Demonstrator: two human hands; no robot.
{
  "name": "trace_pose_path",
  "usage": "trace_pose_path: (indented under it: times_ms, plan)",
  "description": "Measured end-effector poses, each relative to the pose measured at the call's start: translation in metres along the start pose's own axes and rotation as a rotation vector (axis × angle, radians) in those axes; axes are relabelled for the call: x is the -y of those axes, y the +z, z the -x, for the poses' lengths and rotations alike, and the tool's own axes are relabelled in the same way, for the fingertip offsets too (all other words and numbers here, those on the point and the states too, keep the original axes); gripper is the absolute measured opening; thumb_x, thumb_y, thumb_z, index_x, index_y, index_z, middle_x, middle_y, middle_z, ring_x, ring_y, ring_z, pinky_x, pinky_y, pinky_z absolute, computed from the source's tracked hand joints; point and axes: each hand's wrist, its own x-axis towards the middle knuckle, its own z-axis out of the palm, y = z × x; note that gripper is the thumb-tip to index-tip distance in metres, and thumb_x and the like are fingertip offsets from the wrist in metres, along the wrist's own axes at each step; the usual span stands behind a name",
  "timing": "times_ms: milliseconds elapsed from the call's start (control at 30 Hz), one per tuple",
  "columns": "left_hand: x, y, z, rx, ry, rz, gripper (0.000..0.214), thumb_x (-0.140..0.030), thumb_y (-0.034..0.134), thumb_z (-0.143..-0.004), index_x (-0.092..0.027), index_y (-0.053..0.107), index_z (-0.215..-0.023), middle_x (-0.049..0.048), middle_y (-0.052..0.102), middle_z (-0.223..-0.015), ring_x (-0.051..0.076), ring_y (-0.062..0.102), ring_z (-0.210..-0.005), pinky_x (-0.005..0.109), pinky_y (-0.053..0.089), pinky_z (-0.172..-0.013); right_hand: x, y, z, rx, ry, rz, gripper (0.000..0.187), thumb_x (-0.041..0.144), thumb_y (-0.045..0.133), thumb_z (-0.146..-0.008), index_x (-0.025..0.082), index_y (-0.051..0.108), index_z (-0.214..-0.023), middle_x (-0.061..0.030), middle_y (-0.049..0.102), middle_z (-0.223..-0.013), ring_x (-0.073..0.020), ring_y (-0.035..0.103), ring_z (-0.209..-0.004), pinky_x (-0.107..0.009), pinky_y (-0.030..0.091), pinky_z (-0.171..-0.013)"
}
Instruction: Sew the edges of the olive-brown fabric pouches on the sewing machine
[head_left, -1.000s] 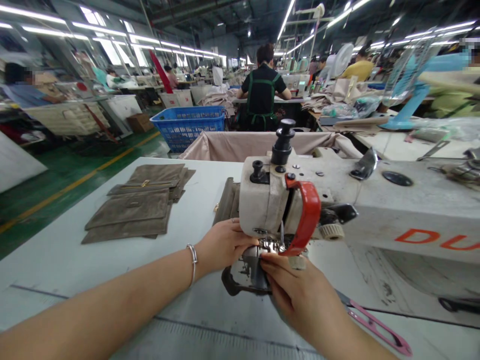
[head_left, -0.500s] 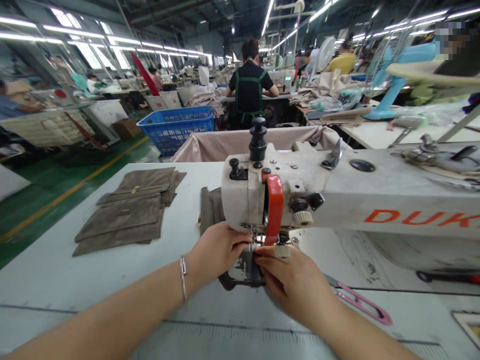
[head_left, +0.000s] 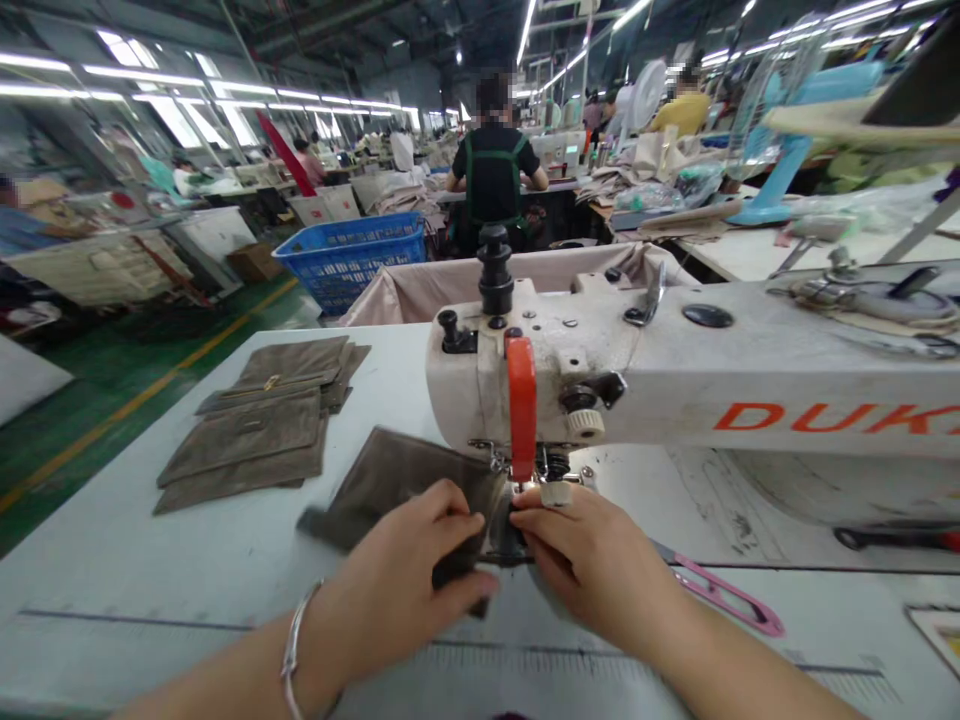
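Holding a brown fabric piece (head_left: 405, 475) at a sewing machine (head_left: 480, 390).
The left hand (head_left: 397, 580) pinches its near edge between thumb and fingers; the right hand (head_left: 600, 545) sits just below the red guard (head_left: 522, 405), its grasp impossible to tell. On the tabletop (head_left: 187, 580), brown folded pieces (head_left: 247, 430) lie left, a pink-handled tool (head_left: 731, 598) right.

bare hands (head_left: 390, 590), slvr bangle (head_left: 290, 655) on l wrist (head_left: 321, 640).
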Motion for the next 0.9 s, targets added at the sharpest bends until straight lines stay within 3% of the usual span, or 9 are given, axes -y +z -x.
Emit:
trace_pose_path:
  times_ms: [67, 167, 267, 400, 633, 900]
  plan:
    - [-0.016, 0.004, 0.013, 0.058, 0.024, -0.005, 0.049, -0.036, 0.081, -0.076, -0.017, 0.066, -0.118, 0.0092, 0.062, -0.112, 0.026, 0.062, -0.100, 0.044, 0.058, -0.089, -0.001, -0.001, 0.001, 0.020, 0.002, 0.002, 0.028, 0.009, 0.054, -0.091, 0.021, 0.070, -0.111, -0.0086, 0.069, -0.109, -0.0251, 0.062, -0.101, -0.043, 0.053, -0.090]
    - [-0.029, 0.017, 0.024, -0.030, 0.104, -0.103, 0.050, -0.030, 0.082, -0.075, -0.014, 0.064, -0.119, 0.0124, 0.062, -0.118, 0.033, 0.057, -0.111, 0.052, 0.054, -0.096, -0.001, -0.001, 0.003, 0.054, -0.028, 0.017, 0.035, 0.006, 0.056, -0.087, 0.023, 0.068, -0.115, -0.0077, 0.069, -0.111, -0.0263, 0.063, -0.099, -0.044, 0.053, -0.086]
    - [-0.029, 0.032, 0.029, -0.176, 0.185, -0.097, 0.032, -0.018, 0.067, -0.087, -0.014, 0.064, -0.118, 0.0110, 0.063, -0.124, 0.028, 0.056, -0.117, 0.044, 0.051, -0.104, 0.000, -0.001, 0.005, 0.065, -0.078, 0.038, 0.034, 0.004, 0.054, -0.086, 0.022, 0.069, -0.112, -0.0069, 0.069, -0.111, -0.0258, 0.064, -0.095, -0.043, 0.054, -0.081]
    - [-0.025, 0.042, 0.031, -0.267, 0.224, -0.070, 0.028, -0.016, 0.055, -0.093, -0.014, 0.063, -0.120, 0.0076, 0.067, -0.121, 0.021, 0.059, -0.115, 0.034, 0.050, -0.106, 0.002, -0.001, 0.006, 0.032, -0.117, 0.065, 0.034, 0.003, 0.053, -0.086, 0.019, 0.069, -0.111, -0.0076, 0.070, -0.110, -0.0254, 0.064, -0.092, -0.041, 0.054, -0.079]
    - [-0.021, 0.032, 0.011, -0.225, 0.201, -0.002, 0.026, -0.010, 0.059, -0.087, -0.016, 0.065, -0.112, 0.0068, 0.068, -0.118, 0.020, 0.062, -0.111, 0.034, 0.050, -0.105, 0.000, 0.002, 0.006, 0.022, -0.092, 0.082, 0.034, 0.004, 0.051, -0.088, 0.018, 0.068, -0.113, -0.0084, 0.070, -0.107, -0.0261, 0.064, -0.091, -0.042, 0.056, -0.079]
    - [0.004, 0.029, -0.014, -0.232, 0.239, 0.004, 0.032, -0.012, 0.060, -0.085, -0.013, 0.064, -0.116, 0.0087, 0.068, -0.116, 0.022, 0.061, -0.112, 0.037, 0.049, -0.104, -0.004, 0.004, 0.003, 0.102, 0.032, 0.150, 0.046, 0.006, 0.048, -0.085, 0.020, 0.062, -0.126, -0.0117, 0.066, -0.109, -0.0302, 0.062, -0.097, -0.047, 0.057, -0.081]
